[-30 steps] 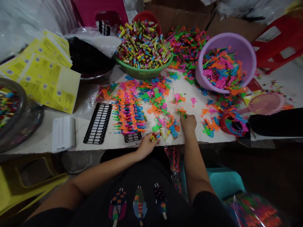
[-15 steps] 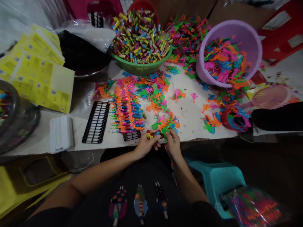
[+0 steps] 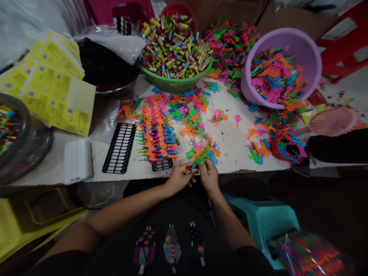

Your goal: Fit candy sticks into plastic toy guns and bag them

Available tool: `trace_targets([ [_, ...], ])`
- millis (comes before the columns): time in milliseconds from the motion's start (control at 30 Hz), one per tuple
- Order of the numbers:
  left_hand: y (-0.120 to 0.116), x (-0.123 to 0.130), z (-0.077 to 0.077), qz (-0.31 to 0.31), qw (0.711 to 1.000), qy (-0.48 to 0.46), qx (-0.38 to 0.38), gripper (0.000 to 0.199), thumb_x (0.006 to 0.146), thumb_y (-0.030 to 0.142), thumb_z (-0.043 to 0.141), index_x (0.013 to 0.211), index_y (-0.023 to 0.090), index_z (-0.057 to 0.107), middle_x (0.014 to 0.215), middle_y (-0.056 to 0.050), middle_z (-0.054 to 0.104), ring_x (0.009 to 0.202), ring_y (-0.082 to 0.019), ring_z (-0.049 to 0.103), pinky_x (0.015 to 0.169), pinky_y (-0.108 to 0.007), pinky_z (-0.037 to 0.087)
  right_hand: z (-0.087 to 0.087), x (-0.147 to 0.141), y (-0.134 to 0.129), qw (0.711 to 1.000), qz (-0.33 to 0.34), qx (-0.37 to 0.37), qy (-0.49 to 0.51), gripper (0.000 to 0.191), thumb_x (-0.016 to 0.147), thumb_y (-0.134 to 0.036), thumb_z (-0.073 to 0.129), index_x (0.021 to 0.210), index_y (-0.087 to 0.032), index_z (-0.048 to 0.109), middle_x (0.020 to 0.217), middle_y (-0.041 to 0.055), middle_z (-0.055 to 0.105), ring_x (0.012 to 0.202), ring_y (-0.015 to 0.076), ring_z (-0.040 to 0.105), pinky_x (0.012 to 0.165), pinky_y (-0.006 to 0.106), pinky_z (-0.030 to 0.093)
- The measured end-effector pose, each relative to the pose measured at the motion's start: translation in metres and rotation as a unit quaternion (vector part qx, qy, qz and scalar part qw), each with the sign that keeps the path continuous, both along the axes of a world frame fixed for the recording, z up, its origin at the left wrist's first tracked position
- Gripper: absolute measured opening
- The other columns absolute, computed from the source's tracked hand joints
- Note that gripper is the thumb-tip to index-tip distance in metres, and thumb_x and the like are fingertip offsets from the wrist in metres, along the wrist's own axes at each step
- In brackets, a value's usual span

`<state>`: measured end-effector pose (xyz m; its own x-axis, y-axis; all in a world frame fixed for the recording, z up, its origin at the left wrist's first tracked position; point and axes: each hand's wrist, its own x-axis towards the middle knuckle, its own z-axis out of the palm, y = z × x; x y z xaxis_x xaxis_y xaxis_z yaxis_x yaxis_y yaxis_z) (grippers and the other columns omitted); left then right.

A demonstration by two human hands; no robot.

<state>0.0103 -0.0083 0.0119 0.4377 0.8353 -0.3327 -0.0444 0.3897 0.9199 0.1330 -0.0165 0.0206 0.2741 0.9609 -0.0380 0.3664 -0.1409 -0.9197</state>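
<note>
My left hand point(image 3: 178, 179) is closed around a few small coloured tubes point(image 3: 186, 169), one yellow with a red end, just over the table's front edge. Beside it, my right hand point(image 3: 209, 175) pinches a small green plastic toy piece point(image 3: 201, 157), seemingly gun-shaped. A blue-ended tube point(image 3: 194, 165) shows between the hands, close to the green piece; whether they touch I cannot make out. Left of the hands, rows of orange, pink and blue toy pieces point(image 3: 155, 134) lie stacked on a black plastic rack point(image 3: 161, 165). Loose toy pieces point(image 3: 198, 122) are scattered beyond my hands.
A green basin point(image 3: 175, 85) heaped with small tubes stands at the back. Right of it is a purple basin point(image 3: 314, 73) of toy pieces. A second black rack point(image 3: 119, 147) and a white box point(image 3: 77, 161) lie left. A teal stool point(image 3: 267, 214) stands front right.
My hands have drawn slightly closer together, and the tubes in my left hand have tilted, with the blue-ended one nearer the green piece. The whole view has shifted slightly.
</note>
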Motion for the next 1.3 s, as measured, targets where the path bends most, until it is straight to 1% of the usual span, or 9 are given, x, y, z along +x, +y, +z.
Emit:
trace_targets([
  [167, 0.008, 0.0, -0.007, -0.002, 0.999, -0.005, -0.045, 0.052, 0.063, 0.035, 0.068, 0.11, 0.017, 0.055, 0.081, -0.002, 0.063, 0.055, -0.009, 0.056, 0.039, -0.018, 0.046, 0.006, 0.071, 0.027, 0.987, -0.095, -0.055, -0.119, 0.029, 0.076, -0.042, 0.04, 0.06, -0.019, 0.049, 0.06, 0.0007, 0.048, 0.064, 0.0153, 0.046, 0.064, 0.028, 0.037],
  [300, 0.009, -0.004, -0.008, 0.009, 0.989, 0.027, -0.142, 0.044, 0.061, 0.029, 0.071, 0.098, 0.012, 0.054, 0.062, 0.004, 0.054, 0.041, -0.003, 0.048, 0.032, -0.012, 0.033, 0.006, 0.111, 0.061, 0.9, -0.202, -0.029, -0.385, 0.033, 0.073, -0.042, 0.048, 0.077, -0.012, 0.062, 0.086, 0.0167, 0.058, 0.089, 0.0272, 0.05, 0.08, 0.041, 0.035],
  [467, 0.008, -0.001, -0.003, 0.005, 0.979, -0.05, -0.197, 0.036, 0.067, 0.03, 0.066, 0.096, 0.015, 0.05, 0.082, -0.003, 0.061, 0.057, -0.005, 0.058, 0.05, -0.015, 0.045, -0.02, 0.078, 0.104, 0.905, 0.033, -0.026, -0.423, 0.032, 0.074, -0.035, 0.052, 0.096, -0.016, 0.063, 0.106, 0.0131, 0.06, 0.102, 0.0255, 0.05, 0.093, 0.044, 0.027],
  [533, 0.007, -0.003, -0.003, 0.001, 0.982, -0.074, -0.176, 0.04, 0.067, 0.035, 0.066, 0.099, 0.017, 0.049, 0.097, -0.006, 0.06, 0.063, -0.007, 0.061, 0.054, -0.018, 0.047, -0.028, 0.063, 0.116, 0.906, 0.064, -0.038, -0.416, 0.028, 0.074, -0.031, 0.05, 0.094, -0.017, 0.064, 0.103, 0.0108, 0.062, 0.1, 0.0246, 0.051, 0.097, 0.047, 0.021],
  [733, 0.008, -0.011, -0.008, -0.009, 0.995, -0.053, -0.09, 0.04, 0.068, 0.042, 0.063, 0.097, 0.015, 0.053, 0.094, -0.005, 0.06, 0.07, -0.011, 0.06, 0.059, -0.021, 0.048, -0.005, 0.068, 0.11, 0.989, -0.019, 0.053, -0.139, 0.036, 0.078, -0.039, 0.044, 0.099, -0.015, 0.062, 0.075, 0.0054, 0.065, 0.072, 0.0164, 0.057, 0.074, 0.032, 0.042],
  [900, 0.01, -0.005, -0.005, 0.076, 0.996, -0.021, 0.044, 0.036, 0.075, 0.037, 0.057, 0.105, 0.019, 0.057, 0.116, -0.008, 0.051, 0.09, -0.015, 0.056, 0.068, -0.024, 0.05, 0.039, 0.086, 0.062, 0.989, 0.14, -0.044, -0.025, 0.028, 0.069, -0.036, 0.059, 0.086, -0.016, 0.068, 0.061, -0.001, 0.061, 0.053, 0.0106, 0.049, 0.054, 0.024, 0.039],
  [1000, 0.01, 0.0, -0.004, 0.053, 0.996, -0.065, 0.013, 0.036, 0.074, 0.039, 0.057, 0.102, 0.017, 0.056, 0.103, -0.006, 0.056, 0.08, -0.013, 0.057, 0.063, -0.024, 0.052, 0.049, 0.082, 0.041, 0.965, 0.235, -0.108, -0.035, 0.019, 0.067, -0.032, 0.062, 0.078, -0.018, 0.07, 0.062, -0.0008, 0.063, 0.057, 0.0115, 0.051, 0.056, 0.024, 0.04],
  [1167, 0.009, 0.004, -0.003, 0.039, 0.989, -0.13, -0.064, 0.037, 0.068, 0.04, 0.063, 0.092, 0.013, 0.053, 0.074, 0.0, 0.053, 0.063, -0.01, 0.054, 0.047, -0.02, 0.049, 0.023, 0.037, 0.029, 0.988, 0.058, -0.058, 0.131, 0.031, 0.062, -0.035, 0.067, 0.09, -0.021, 0.063, 0.067, -0.0026, 0.061, 0.053, 0.0096, 0.048, 0.051, 0.023, 0.041],
  [1300, 0.01, 0.002, 0.002, 0.06, 0.989, -0.114, -0.065, 0.035, 0.066, 0.041, 0.064, 0.081, 0.012, 0.052, 0.07, 0.001, 0.051, 0.059, -0.008, 0.052, 0.045, -0.019, 0.048, -0.004, -0.001, 0.019, 0.961, -0.057, -0.026, 0.27, 0.023, 0.065, -0.039, 0.064, 0.07, -0.019, 0.055, 0.063, -0.0032, 0.055, 0.054, 0.0091, 0.047, 0.054, 0.023, 0.042],
])
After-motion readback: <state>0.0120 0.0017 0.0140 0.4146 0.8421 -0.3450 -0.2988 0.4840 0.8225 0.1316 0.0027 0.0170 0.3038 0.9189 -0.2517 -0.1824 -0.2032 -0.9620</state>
